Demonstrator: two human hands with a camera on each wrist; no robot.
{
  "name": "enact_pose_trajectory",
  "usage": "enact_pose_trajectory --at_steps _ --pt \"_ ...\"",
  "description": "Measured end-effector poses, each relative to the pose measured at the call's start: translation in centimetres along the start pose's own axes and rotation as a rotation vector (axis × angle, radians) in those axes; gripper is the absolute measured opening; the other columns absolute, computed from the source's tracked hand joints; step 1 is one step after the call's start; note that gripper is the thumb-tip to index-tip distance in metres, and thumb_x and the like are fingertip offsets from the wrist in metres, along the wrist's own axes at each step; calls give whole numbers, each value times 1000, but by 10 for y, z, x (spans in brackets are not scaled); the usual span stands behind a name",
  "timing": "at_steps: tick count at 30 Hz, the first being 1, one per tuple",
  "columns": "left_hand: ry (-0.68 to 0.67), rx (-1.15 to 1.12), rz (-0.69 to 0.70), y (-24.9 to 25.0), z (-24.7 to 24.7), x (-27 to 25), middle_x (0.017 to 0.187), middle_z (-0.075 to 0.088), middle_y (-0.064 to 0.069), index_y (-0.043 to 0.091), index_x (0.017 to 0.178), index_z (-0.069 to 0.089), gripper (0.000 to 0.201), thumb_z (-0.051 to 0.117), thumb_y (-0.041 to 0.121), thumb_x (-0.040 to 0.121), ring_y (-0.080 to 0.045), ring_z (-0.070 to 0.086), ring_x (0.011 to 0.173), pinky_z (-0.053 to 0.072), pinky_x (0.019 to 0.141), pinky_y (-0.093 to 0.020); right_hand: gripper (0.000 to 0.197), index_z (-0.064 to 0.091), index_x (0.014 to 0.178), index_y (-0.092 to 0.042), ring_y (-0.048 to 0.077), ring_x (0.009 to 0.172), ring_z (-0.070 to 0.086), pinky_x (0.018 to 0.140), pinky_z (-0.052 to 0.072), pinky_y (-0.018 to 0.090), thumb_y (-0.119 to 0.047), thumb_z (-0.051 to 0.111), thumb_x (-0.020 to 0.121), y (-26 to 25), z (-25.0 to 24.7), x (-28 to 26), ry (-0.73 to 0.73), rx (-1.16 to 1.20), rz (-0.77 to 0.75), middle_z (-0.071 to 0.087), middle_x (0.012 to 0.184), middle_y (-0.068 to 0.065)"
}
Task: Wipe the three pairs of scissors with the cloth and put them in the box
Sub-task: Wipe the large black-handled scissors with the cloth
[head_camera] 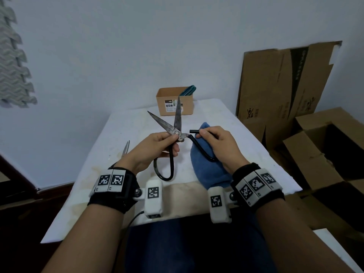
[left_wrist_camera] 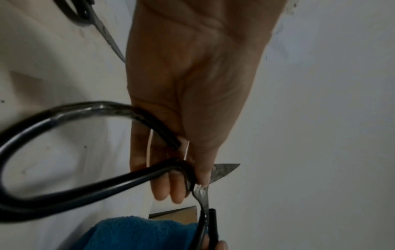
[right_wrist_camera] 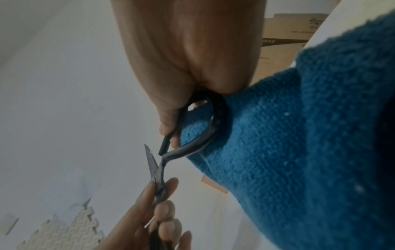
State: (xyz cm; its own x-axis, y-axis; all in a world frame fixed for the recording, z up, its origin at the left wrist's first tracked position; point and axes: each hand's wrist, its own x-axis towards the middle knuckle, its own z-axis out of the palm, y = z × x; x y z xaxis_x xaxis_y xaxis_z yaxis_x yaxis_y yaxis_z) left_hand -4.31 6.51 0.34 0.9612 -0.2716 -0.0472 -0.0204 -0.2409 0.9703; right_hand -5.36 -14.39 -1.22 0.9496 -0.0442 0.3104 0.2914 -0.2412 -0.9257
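Observation:
Large scissors with black loop handles are held above the white table, blades spread in a V. My left hand pinches them at the pivot, and that handle loop hangs below it. My right hand grips the other handle, with the blue cloth bunched under the palm. The small brown box stands at the table's far edge, and teal-handled scissors stick out of it. A third pair of scissors lies on the table left of my left hand.
Flattened cardboard leans on the wall at the right. An open carton sits on the floor beside the table. Foam mat pieces hang at the far left. My lap is right at the table's near edge.

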Motion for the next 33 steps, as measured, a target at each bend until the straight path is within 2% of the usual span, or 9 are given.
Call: enact_pose_trajectory --at_steps 6,12,16,21,23,26,28,30,33 --pt "50 39 43 5 -6 -9 69 61 -2 -1 102 69 30 54 24 103 -14 58 64 59 79 -32 27 74 92 -16 9 89 63 80 50 26 -34 54 97 -4 -7 7 155 15 128 69 91 -6" --pt "84 87 33 3 -16 -21 70 62 -3 2 98 70 28 54 25 103 -17 61 64 58 85 -43 37 65 85 -26 -9 94 52 86 37 1 6 49 90 -26 -17 16 368 -15 -114 54 115 -2" --pt "74 96 18 5 -12 -27 72 66 -4 4 95 70 27 55 25 102 -19 63 66 60 74 -32 45 56 73 -35 7 96 59 96 46 32 8 49 83 -36 1 15 273 -80 -240 62 102 0" --pt "58 69 11 3 -4 -33 82 74 -9 4 93 69 26 53 23 103 -16 67 66 57 66 -24 49 57 103 -28 6 77 53 70 42 23 12 42 80 -24 6 4 -29 -130 -112 57 84 -8" --pt "60 75 4 2 -1 -33 84 74 -9 7 92 68 25 53 24 103 -17 66 64 57 66 -25 56 52 112 -37 11 83 58 79 48 29 9 44 81 -21 7 3 -114 -194 -90 60 84 -8" --pt "55 78 -10 -1 3 -33 74 70 -6 9 89 66 24 54 24 103 -17 61 59 57 69 -32 43 58 96 -48 19 108 58 94 45 47 -8 55 79 -21 8 5 -105 -338 -116 68 100 -11" --pt "46 82 -15 -2 6 -33 71 67 -5 7 87 66 25 55 25 103 -16 59 57 57 73 -36 33 65 95 -43 15 108 56 94 43 30 -13 58 81 -23 7 5 -123 -382 -116 68 100 -11" --pt "45 101 -21 -3 9 -33 70 67 -5 2 92 65 28 55 25 102 -16 59 57 57 72 -35 23 72 96 -23 -2 85 56 74 39 9 -7 60 85 -26 5 4 -124 -377 -125 69 94 -7" --pt "52 117 -27 -4 14 -33 70 67 -5 -6 99 64 33 55 26 102 -16 58 57 56 66 -29 19 71 96 -10 4 79 62 65 56 20 0 57 87 -28 4 2 -96 -242 -70 68 95 1"
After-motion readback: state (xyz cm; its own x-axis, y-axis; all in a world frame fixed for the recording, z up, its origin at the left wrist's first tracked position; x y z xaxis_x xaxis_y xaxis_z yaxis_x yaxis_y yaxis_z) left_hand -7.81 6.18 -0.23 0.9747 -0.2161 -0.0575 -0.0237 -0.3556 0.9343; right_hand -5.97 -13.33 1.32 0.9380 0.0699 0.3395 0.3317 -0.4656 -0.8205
